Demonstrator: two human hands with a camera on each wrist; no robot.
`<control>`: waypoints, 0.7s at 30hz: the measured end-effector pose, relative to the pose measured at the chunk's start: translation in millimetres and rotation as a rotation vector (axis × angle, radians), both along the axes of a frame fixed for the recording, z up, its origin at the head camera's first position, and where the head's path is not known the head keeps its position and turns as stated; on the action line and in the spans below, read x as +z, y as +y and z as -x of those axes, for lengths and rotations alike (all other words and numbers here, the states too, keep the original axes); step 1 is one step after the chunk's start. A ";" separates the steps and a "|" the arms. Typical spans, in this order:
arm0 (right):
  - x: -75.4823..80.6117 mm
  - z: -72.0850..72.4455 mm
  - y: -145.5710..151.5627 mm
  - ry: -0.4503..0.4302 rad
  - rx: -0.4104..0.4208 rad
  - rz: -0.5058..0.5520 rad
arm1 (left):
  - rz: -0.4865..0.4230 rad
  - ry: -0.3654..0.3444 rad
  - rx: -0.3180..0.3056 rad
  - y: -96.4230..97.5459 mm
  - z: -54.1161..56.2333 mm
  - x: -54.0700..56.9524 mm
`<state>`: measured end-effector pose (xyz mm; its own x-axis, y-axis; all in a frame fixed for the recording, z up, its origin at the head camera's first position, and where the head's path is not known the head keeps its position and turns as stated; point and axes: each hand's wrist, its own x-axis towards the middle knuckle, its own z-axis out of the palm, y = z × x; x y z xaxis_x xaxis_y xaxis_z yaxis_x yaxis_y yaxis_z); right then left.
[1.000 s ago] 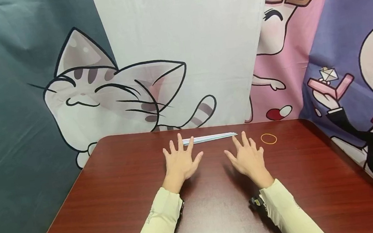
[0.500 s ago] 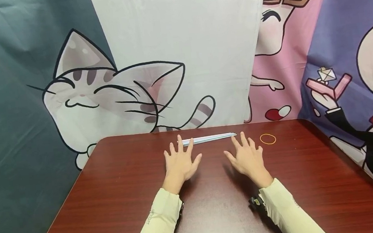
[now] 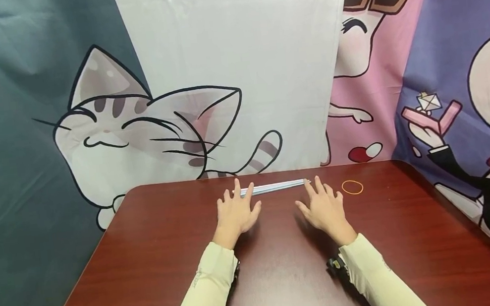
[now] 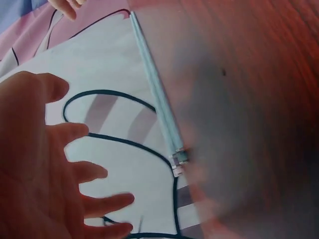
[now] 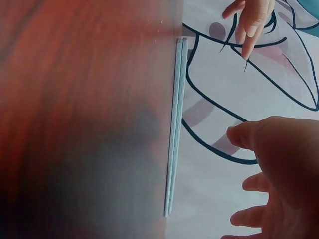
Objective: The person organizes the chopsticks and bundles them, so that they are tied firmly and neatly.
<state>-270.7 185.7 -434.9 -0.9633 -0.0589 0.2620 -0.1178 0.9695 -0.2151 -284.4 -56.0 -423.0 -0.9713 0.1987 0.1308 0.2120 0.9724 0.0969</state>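
Hovering spread wide, empty — left hand (image 3: 235, 215) and right hand (image 3: 325, 211).
Sticks (image 3: 274, 187) and orange band (image 3: 353, 194) are seen unheld on the tabletop (image 3: 171, 260) — nothing seemingly begun.

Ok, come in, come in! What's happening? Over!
Left grip and right grip spread, holding nothing. Thin sticks lying ahead on table. Orange loop to right, not blocking.

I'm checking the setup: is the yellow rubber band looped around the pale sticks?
No, the yellow rubber band lies apart on the table, right of the pale sticks.
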 end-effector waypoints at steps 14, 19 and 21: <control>-17.8 61.5 37.5 -0.128 0.041 0.455 | -0.331 -0.181 0.096 -6.4 40.3 -11.1; -26.0 79.8 40.9 -0.152 -0.045 0.640 | -0.441 -0.187 0.144 -8.6 52.9 -20.4; -28.5 85.8 40.5 -0.158 -0.074 0.704 | -0.463 -0.178 0.152 -10.5 57.8 -23.4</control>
